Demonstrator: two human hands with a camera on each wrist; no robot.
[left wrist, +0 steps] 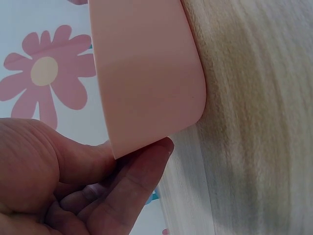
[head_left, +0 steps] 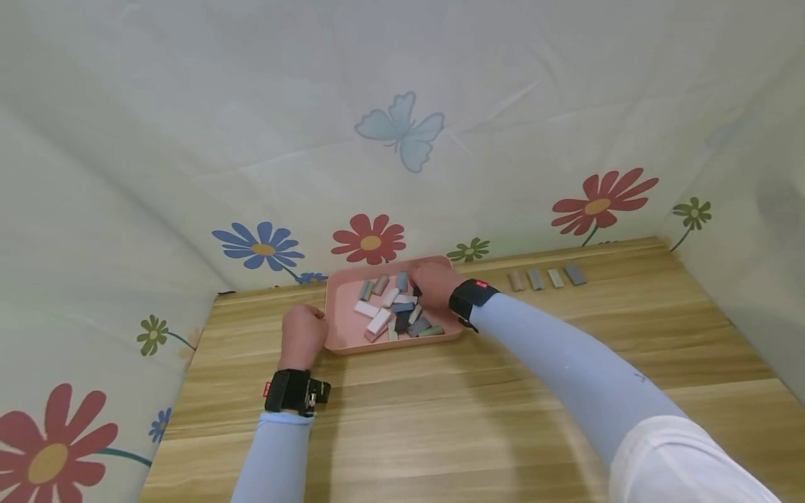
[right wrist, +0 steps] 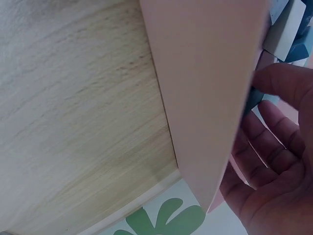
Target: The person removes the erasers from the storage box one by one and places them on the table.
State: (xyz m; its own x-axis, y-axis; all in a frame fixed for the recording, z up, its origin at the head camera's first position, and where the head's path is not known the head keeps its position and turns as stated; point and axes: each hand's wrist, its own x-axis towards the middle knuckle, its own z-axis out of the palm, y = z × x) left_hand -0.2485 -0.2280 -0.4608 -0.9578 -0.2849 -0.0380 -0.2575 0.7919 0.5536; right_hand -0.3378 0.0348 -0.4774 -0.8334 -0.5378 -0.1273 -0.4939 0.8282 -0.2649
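A pink tray [head_left: 342,332] sits against the back of the table, with small blocks in white, green, grey, blue and black lying jumbled in it. At its left side my left hand [head_left: 303,337] pinches the rim between thumb and forefinger; the left wrist view shows the thumb [left wrist: 88,159] right at the tray's corner. My right hand [head_left: 437,283] reaches over the right wall into the tray. Its thumb and fingers pinch a dark block [right wrist: 253,99], partly hidden behind the tray wall in the right wrist view. A white block [head_left: 379,321] lies near the tray's middle.
To the right of the tray, several blocks stand apart in a row: a brown block [head_left: 516,281], a blue-grey block [head_left: 534,279], a pale green block [head_left: 555,278] and a grey block [head_left: 575,274]. A flowered cloth wall [head_left: 503,140] rises directly behind the wooden table [head_left: 402,419].
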